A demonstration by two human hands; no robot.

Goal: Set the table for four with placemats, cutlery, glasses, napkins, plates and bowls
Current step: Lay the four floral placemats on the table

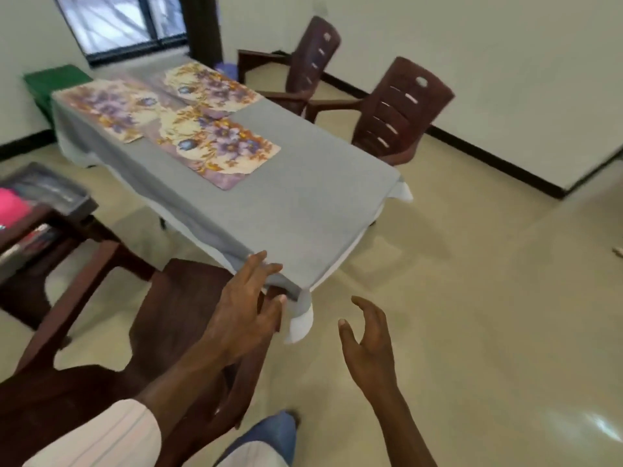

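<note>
Cloth of plain grey (202, 210) covers the worktop (320, 183), which runs from the near centre toward the far left. The cloth hangs over the edges, and a white layer shows beneath it at the near corner.

Three floral mats lie on the far half. The far-left placemat (108, 107) and the far-right placemat (212, 84) sit side by side. The nearer placemat (219, 146) lies in front of them, its far edge meeting or overlapping theirs; the blur hides which.

The left hand (242, 305) reaches forward with fingers straight and spread, holding nothing. Its fingertips are at the cloth's edge by the near corner, and I cannot tell whether they touch it. The right hand (367, 335) hangs over the floor (472, 298), to the right of that corner. It is open, with fingers loosely curved and nothing in it. A striped sleeve (111, 433) covers the left upper arm.

A brown near chair (175, 318) stands under the left forearm, close to the worktop's near left side. Two far chairs (401, 106) stand to the far right, apart from the worktop. At the left a dark side table (67, 257) carries a grey tray (50, 190) whose contents are blurred. A window (124, 25) is on the far wall.
</note>
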